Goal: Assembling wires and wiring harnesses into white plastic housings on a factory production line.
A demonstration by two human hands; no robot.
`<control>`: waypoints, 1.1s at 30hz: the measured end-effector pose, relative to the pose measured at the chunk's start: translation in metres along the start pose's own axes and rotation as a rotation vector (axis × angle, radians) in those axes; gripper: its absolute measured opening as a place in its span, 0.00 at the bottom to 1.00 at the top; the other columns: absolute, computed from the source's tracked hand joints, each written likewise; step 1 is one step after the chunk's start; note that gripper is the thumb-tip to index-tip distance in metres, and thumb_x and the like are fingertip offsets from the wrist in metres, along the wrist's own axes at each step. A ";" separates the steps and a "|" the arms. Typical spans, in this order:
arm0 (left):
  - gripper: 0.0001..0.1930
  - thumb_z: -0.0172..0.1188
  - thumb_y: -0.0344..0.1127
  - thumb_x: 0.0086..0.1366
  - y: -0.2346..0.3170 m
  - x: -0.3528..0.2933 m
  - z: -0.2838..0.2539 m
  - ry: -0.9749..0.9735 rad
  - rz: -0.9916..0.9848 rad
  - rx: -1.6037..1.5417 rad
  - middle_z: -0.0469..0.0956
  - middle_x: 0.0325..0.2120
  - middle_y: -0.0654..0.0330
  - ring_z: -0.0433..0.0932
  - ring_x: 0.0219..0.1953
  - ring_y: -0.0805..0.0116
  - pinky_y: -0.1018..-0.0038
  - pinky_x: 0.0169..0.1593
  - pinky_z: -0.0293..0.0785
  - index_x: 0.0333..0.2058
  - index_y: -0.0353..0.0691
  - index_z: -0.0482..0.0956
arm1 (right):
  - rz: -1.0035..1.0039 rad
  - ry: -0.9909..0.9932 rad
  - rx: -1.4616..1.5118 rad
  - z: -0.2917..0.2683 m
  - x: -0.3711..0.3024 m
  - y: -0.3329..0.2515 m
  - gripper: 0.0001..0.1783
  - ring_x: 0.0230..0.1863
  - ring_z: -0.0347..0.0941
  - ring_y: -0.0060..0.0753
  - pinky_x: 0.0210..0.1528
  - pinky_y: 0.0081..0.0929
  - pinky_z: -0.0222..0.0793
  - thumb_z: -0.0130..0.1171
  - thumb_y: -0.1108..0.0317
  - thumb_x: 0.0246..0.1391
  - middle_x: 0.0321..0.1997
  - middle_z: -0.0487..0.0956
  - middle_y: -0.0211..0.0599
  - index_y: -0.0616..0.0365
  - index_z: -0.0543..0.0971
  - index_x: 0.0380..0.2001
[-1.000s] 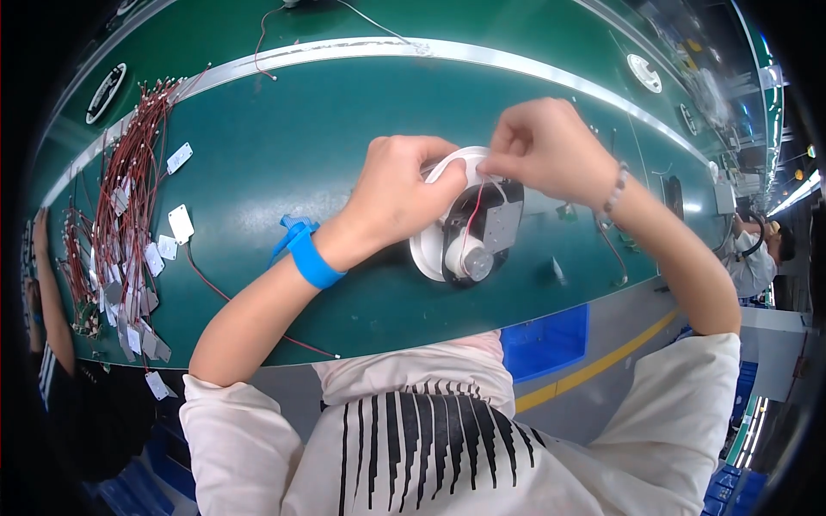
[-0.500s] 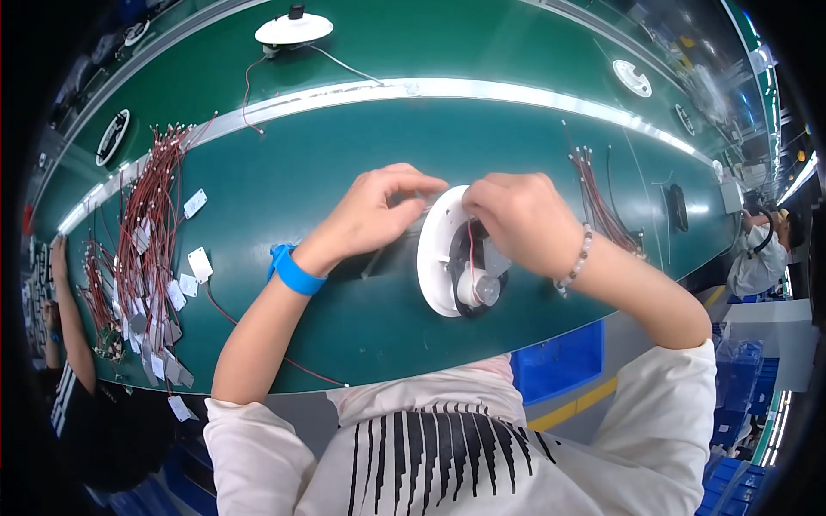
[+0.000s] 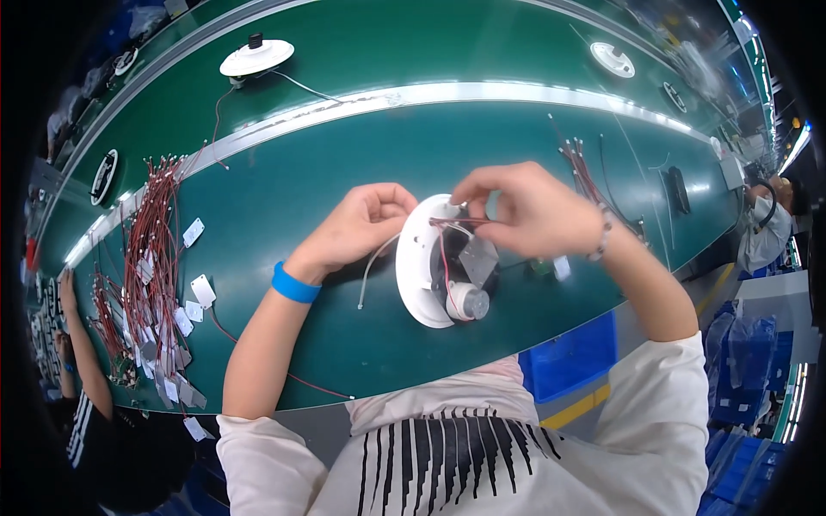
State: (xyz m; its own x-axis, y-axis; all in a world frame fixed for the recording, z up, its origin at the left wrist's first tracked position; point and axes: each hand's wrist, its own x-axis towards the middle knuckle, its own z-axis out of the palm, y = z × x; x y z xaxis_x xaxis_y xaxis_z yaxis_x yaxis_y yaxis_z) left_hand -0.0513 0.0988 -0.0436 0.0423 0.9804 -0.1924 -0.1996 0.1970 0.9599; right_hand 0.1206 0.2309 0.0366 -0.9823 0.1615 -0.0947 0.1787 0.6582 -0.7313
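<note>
White round shell (image 3: 415,273) seen tilted over green table (image 3: 318,155), near middle of near edge. Black part (image 3: 491,273), round motor (image 3: 469,302) and grey metal plate (image 3: 478,261) fixed in shell; thin red wire (image 3: 444,258) run down to motor. Dark red wires (image 3: 460,221) pinched in right hand (image 3: 538,211), stretched sideways from shell. Left hand (image 3: 354,228) curled at shell's left rim; grip cannot be told. White cable (image 3: 368,271) hung below. Half second ago, right hand bunched at top rim; now spread wider, dark red wires brought into sight.

Open bench (image 3: 318,155) beyond the hands (image 3: 348,228), wire bundle (image 3: 153,228) blocking far left
</note>
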 end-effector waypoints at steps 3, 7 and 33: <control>0.05 0.53 0.29 0.55 -0.003 -0.005 -0.012 0.026 0.001 -0.031 0.72 0.17 0.65 0.68 0.17 0.83 0.88 0.17 0.61 0.30 0.34 0.69 | 0.219 -0.227 0.109 -0.025 -0.013 0.009 0.12 0.20 0.66 0.13 0.19 0.12 0.61 0.55 0.75 0.41 0.26 0.72 0.26 0.64 0.72 0.33; 0.05 0.51 0.30 0.55 -0.005 -0.006 -0.021 0.105 -0.050 -0.056 0.72 0.17 0.64 0.69 0.17 0.82 0.89 0.15 0.62 0.29 0.35 0.69 | 0.231 -0.134 0.274 -0.045 -0.036 0.034 0.09 0.18 0.66 0.14 0.20 0.13 0.62 0.53 0.72 0.45 0.20 0.72 0.29 0.66 0.74 0.31; 0.10 0.56 0.35 0.52 0.048 -0.028 -0.007 0.079 -0.128 0.653 0.72 0.20 0.61 0.68 0.20 0.78 0.81 0.23 0.67 0.22 0.32 0.71 | -0.061 0.009 -1.201 0.018 -0.015 -0.069 0.05 0.20 0.69 0.31 0.19 0.26 0.63 0.53 0.73 0.27 0.17 0.67 0.36 0.62 0.71 0.15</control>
State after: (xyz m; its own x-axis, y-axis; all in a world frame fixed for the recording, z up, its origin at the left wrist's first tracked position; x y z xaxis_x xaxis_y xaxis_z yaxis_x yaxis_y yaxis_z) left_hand -0.0688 0.0804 0.0061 -0.0506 0.9516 -0.3031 0.4365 0.2940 0.8503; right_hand 0.1217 0.1701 0.0761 -0.9913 0.1085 -0.0740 0.0746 0.9290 0.3625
